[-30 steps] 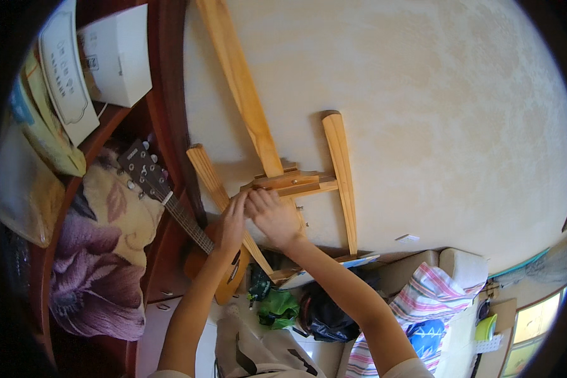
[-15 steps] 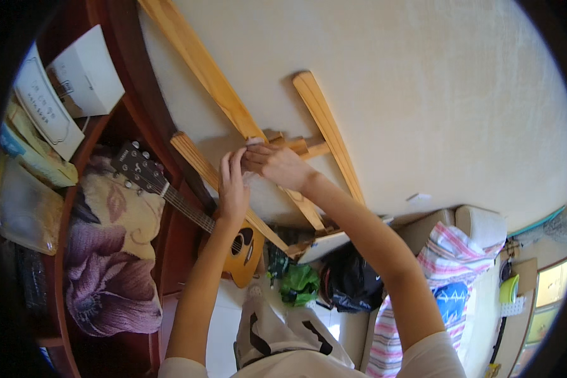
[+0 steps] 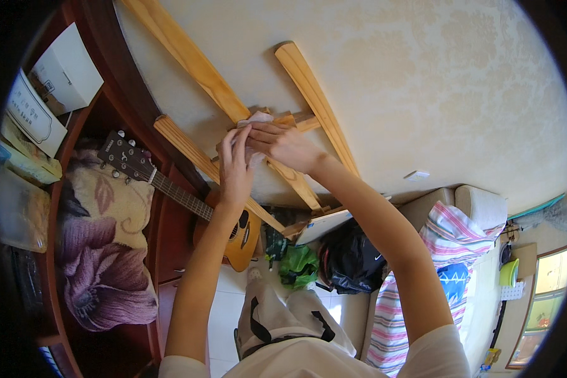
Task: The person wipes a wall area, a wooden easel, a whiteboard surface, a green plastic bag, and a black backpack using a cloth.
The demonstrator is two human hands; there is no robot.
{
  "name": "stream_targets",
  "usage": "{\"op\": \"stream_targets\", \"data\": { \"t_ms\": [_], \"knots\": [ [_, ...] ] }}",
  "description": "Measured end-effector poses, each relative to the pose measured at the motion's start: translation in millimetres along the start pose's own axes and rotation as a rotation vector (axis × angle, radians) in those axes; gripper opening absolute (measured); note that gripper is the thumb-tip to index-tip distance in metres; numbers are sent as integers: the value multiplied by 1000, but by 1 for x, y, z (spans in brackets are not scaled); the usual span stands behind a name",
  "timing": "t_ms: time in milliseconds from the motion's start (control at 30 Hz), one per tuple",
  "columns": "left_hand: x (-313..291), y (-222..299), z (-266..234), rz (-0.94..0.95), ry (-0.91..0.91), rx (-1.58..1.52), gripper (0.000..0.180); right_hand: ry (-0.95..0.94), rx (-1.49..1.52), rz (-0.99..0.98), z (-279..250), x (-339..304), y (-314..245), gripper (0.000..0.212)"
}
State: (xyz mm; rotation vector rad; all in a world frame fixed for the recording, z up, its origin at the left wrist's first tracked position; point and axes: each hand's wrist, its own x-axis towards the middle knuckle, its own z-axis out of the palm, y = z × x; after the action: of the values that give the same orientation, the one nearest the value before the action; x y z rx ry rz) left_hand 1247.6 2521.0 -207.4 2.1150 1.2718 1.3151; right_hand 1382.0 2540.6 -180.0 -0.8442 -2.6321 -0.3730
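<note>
A wooden easel (image 3: 192,57) leans by the wall, its central bar rising to the upper left. At its middle joint, my right hand (image 3: 286,146) presses a thin, crumpled whitish wipe (image 3: 258,118) against the wood, fingers bent over it. Close beside it, my left hand (image 3: 235,170) is raised, its fingertips meeting the right hand's fingers at the wipe. Part of the wipe hangs down between the two hands. Whether it is paper or cloth I cannot tell, and the wood behind it is hidden.
An acoustic guitar (image 3: 244,242) leans against the dark red cabinet (image 3: 170,246) on the left. Below the easel are a green bag (image 3: 298,266) and a black bag (image 3: 353,261). A striped cloth (image 3: 444,236) covers the sofa at right. Boxes (image 3: 72,66) fill the upper-left shelf.
The view has shifted, so the easel and both hands sit slightly higher and further left. More of the wipe shows above and between my fingers. Both hands stay at the joint.
</note>
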Motion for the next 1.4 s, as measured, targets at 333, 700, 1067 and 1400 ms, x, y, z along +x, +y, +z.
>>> {"op": "stream_targets", "data": {
  "t_ms": [333,700,1067,1400],
  "knots": [
    [6,-16,-42,-570,653,-278,70,352,258,792,-78,-49,24,30],
    [22,-34,-16,-633,402,-552,76,400,-51,841,-43,0,32,51],
    [-5,-35,-20,-504,295,-225,61,591,-178,899,-40,-20,36,42],
    [-31,72,56,-181,46,-40,59,756,-270,1279,-109,-146,44,38]
  ]
}}
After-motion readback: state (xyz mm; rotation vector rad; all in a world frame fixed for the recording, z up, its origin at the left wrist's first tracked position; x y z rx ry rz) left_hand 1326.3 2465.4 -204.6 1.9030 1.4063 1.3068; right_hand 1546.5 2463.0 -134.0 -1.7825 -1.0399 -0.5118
